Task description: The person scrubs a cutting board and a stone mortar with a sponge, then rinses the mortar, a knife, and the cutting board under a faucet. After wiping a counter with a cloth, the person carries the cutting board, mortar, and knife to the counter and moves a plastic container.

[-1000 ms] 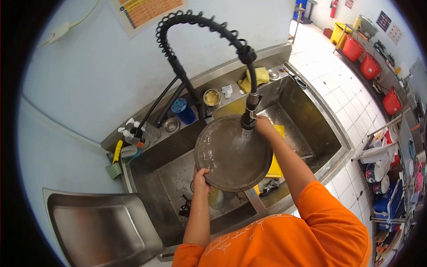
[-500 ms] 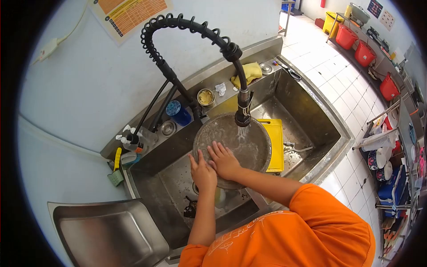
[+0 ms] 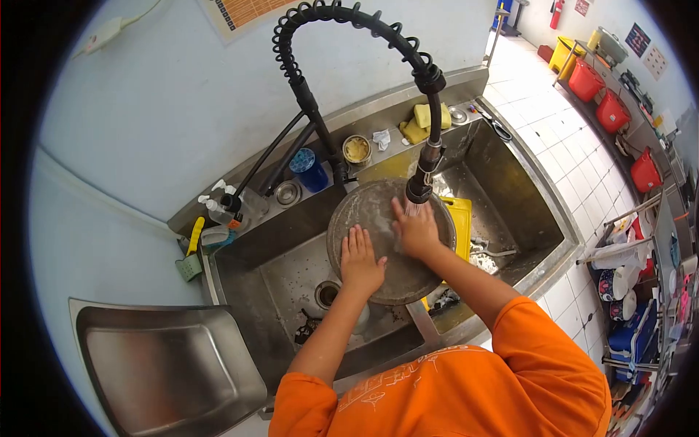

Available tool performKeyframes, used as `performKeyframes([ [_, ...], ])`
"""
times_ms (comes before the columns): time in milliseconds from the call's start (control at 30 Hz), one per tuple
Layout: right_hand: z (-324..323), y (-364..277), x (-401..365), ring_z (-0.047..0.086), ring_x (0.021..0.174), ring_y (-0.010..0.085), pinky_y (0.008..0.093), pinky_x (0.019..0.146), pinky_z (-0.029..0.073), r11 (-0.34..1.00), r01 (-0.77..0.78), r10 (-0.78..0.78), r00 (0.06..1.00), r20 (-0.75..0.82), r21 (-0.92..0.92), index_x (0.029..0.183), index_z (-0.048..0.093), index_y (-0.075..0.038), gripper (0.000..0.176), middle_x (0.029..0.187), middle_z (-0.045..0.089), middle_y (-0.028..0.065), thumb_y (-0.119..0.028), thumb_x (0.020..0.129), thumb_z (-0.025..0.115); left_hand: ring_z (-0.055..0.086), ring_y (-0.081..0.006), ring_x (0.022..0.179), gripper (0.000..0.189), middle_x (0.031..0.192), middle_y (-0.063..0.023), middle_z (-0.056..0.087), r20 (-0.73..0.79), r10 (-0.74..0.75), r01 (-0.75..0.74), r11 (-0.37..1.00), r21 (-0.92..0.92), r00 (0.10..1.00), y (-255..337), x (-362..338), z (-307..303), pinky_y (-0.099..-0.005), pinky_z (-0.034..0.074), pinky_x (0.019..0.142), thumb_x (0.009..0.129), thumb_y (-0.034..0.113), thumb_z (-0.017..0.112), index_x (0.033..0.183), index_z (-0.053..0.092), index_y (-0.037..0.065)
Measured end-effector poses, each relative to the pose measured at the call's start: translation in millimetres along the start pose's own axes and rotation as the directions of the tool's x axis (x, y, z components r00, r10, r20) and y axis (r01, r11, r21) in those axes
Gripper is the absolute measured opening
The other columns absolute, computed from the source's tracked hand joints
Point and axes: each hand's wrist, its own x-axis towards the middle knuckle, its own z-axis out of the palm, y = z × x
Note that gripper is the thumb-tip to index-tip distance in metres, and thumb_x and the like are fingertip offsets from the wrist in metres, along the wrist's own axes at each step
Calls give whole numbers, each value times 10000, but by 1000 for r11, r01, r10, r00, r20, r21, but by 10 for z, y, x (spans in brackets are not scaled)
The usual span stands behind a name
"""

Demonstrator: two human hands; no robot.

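A wide, round, dark grey dish, which could be a pan or a lid, rests over the divider of the steel double sink. My left hand lies flat on its left side, fingers stretched out. On the dish's upper right is my right hand, fingers apart and slightly blurred, under the black faucet's spray head. Water runs from the head onto that hand and the wet surface. Neither hand grips anything. Partly hidden beneath the dish is a yellow cutting board.
A blue cup, a small tin, yellow cloths and scissors line the back ledge. Pump bottles stand at the left corner. A steel basin is at lower left. The drain shows in the left bowl.
My right hand has moved right and up across the dish, under the water stream. My left hand has shifted right, and the hands are now apart. The camera view has shifted.
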Motion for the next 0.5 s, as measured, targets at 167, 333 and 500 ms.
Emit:
performKeyframes([
  [167,14,32,-404,283,1266,328,495,1040,151,930,280,-306,949,81,236,1311,358,-136,541,1347,328,174,-327,823,491,139,-385,1307,659,1393,-260,169,33,159,-157,986,-63,987,87,38,-1,-466,75,1066,834,338,463,1342,229,-10],
  [333,-432,422,-410,354,1231,290,474,973,293,972,-157,171,983,-68,172,1274,397,-103,507,1294,400,182,-245,811,549,138,-385,1307,611,1395,-248,175,-1,241,-239,965,-106,971,188,53,-6,-496,87,1056,844,310,456,1361,235,70],
  [500,-76,656,-379,459,1124,352,380,921,367,537,-420,414,887,205,731,1267,366,-21,492,1195,479,237,-184,832,528,153,-377,1305,589,1408,-214,178,65,324,-309,936,-167,944,469,183,86,-511,100,1049,852,316,445,1362,247,98],
])
